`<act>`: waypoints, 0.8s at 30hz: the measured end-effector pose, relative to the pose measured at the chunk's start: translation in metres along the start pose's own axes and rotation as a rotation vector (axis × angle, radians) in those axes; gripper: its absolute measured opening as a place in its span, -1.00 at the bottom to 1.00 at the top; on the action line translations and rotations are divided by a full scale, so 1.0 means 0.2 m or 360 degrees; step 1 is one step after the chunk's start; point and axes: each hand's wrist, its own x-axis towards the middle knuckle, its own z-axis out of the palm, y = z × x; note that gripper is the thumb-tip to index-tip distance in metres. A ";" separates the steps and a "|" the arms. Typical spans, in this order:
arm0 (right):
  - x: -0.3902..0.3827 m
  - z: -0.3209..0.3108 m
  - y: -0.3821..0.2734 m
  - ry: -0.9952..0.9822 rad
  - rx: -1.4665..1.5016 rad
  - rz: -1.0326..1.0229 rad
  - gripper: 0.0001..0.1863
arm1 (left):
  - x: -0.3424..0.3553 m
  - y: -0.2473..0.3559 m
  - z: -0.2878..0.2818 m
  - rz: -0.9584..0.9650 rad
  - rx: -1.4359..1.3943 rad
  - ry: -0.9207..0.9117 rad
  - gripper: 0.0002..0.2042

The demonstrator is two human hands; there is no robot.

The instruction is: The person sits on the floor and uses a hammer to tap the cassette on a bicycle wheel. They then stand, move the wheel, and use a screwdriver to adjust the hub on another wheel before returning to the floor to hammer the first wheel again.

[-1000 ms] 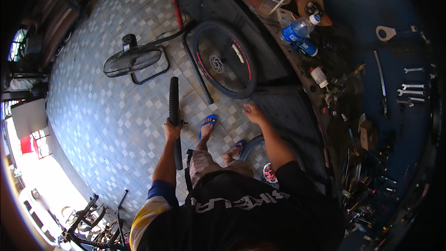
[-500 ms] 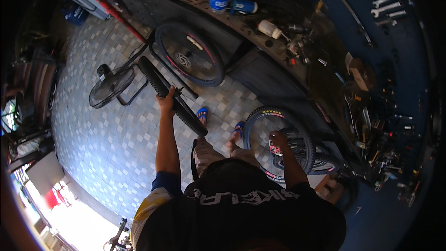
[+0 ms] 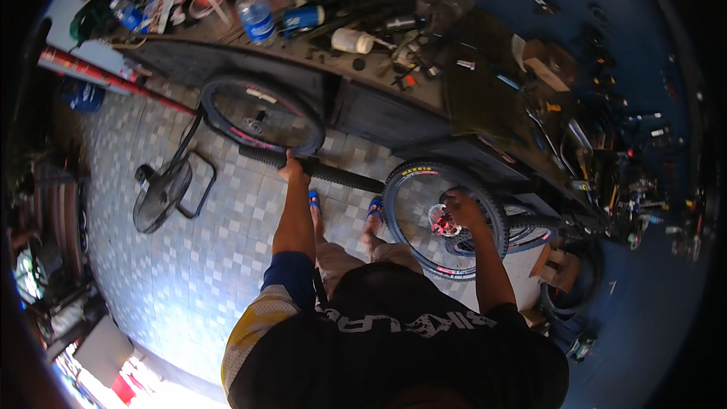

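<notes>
My left hand (image 3: 293, 165) grips a black-tyred bicycle wheel (image 3: 341, 176), held edge-on, roughly level, in front of my body. At the right, a wheel with yellow tyre lettering (image 3: 415, 171) leans beside more wheels (image 3: 534, 241) at the bench's foot. My right hand (image 3: 462, 204) is at its centre, just by the red disc rotor (image 3: 441, 220), fingers curled; exactly what they hold is hidden. Another wheel (image 3: 301, 115) with a silver rotor leans against the dark bench panel, beyond my left hand.
A floor fan (image 3: 163, 197) stands on the tiles at left, near a red post (image 3: 136, 81). The workbench (image 3: 409, 91) carries bottles (image 3: 257, 19), tools and clutter. Cardboard boxes (image 3: 556, 273) and tyres lie at lower right. A blue wall (image 3: 628, 30) holds tools.
My view and body have turned rightward toward the bench. The wheel in my left hand has swung from upright-pointing to crosswise. My right hand has lowered to the leaning wheel's centre.
</notes>
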 end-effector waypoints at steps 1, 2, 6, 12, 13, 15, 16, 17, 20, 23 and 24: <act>-0.01 -0.04 0.01 0.0030 -0.0065 0.0012 -0.52 | 0.05 -0.05 0.02 -0.0081 -0.0094 -0.0114 -0.24; -0.04 -0.05 0.05 0.0048 -0.0064 0.0042 -0.51 | 0.00 -0.07 0.09 -0.0117 -0.0028 0.0119 -0.29; -0.12 -0.13 0.02 0.0002 -0.0004 0.0059 -0.50 | 0.08 0.06 0.18 -0.0172 0.0023 0.0210 -0.44; -0.15 -0.19 -0.04 0.0225 0.0189 -0.0112 -0.52 | 0.04 0.20 0.19 0.0045 0.0128 0.0060 -0.57; -0.12 -0.24 -0.12 0.0240 0.0221 -0.0164 -0.52 | 0.08 0.22 0.15 0.0183 0.0193 -0.0013 -0.60; -0.07 -0.32 -0.24 0.0321 0.0161 -0.0349 -0.56 | 0.09 0.26 0.07 0.0261 0.0356 -0.0224 -0.66; -0.04 -0.36 -0.30 0.0372 0.0133 -0.0427 -0.57 | 0.06 0.27 0.06 0.0201 0.0452 -0.0376 -0.68; -0.01 -0.41 -0.37 0.0421 0.0186 -0.0493 -0.60 | 0.02 0.28 0.05 0.0139 0.0542 -0.0526 -0.71; 0.14 -0.57 -0.65 0.0654 0.0209 -0.0811 -0.68 | -0.08 0.22 -0.14 0.0074 0.0819 -0.0680 -0.65; 0.44 -0.76 -0.94 0.1012 -0.0168 -0.1111 -0.63 | -0.17 0.14 -0.43 -0.0032 0.1128 -0.0666 -0.67; 0.55 -0.79 -1.02 0.1074 -0.0287 -0.1144 -0.59 | -0.25 0.11 -0.51 -0.0044 0.1282 -0.0649 -0.70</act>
